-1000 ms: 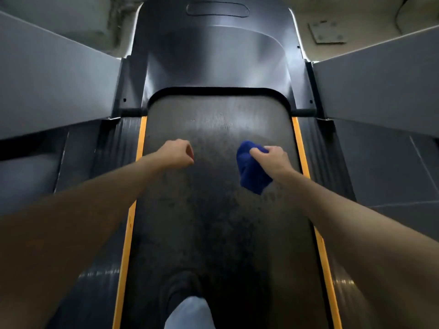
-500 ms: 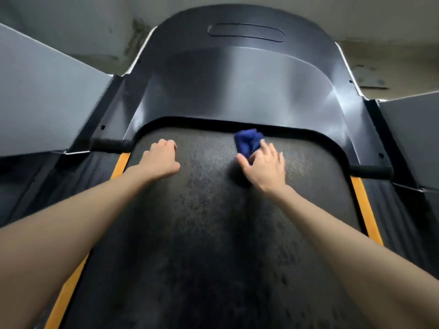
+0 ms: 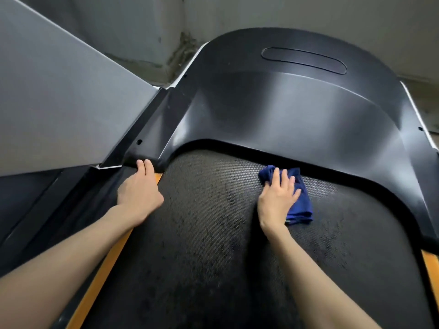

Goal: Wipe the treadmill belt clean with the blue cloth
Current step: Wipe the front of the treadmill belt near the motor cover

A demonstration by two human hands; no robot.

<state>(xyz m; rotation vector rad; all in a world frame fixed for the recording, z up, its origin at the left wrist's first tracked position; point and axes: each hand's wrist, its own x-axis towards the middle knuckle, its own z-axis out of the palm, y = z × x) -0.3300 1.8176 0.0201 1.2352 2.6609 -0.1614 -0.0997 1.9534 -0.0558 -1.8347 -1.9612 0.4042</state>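
The dark textured treadmill belt (image 3: 202,233) fills the lower middle of the view, dusty and speckled. A folded blue cloth (image 3: 300,205) lies on the belt near its front end, just below the black motor cover. My right hand (image 3: 276,200) presses flat on the cloth with straight, spread fingers. My left hand (image 3: 140,191) rests on the left side rail at the belt's edge, its fingertips touching the base of the cover.
The black curved motor cover (image 3: 297,110) rises ahead of the belt. A grey side panel (image 3: 59,103) stands at the left. Orange strips (image 3: 99,281) run along both belt edges. A stained concrete wall is behind.
The view has moved closer to the belt's front end. My right hand has flattened on the cloth and slid it right. My left hand has shifted off the belt onto the left rail.
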